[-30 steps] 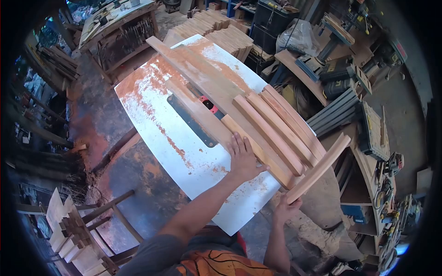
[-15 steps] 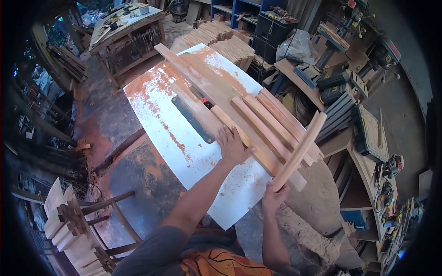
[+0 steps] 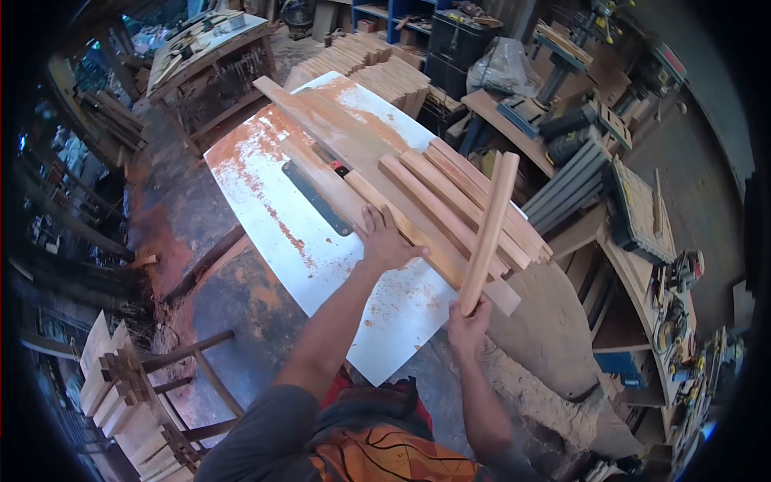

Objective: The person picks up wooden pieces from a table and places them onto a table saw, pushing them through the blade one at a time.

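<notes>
My left hand lies with its fingers spread on a wooden strip resting on the white tabletop. Just past the fingers is a dark insert plate, partly covered by a board. At the strip's far end sits a small red and black part. My right hand is closed round the lower end of a long wooden piece, raised at a slant above the table. Behind it several wooden strips lie side by side on the right of the tabletop.
Reddish sawdust covers much of the far tabletop. A stack of wood pieces stands beyond it. To the right are a drill press and shelves. A wooden frame with cut pieces stands at lower left.
The view has shifted slightly, so the table appears further left and up. The wooden piece in my right hand stands a little steeper. My left hand stays spread on the strip.
</notes>
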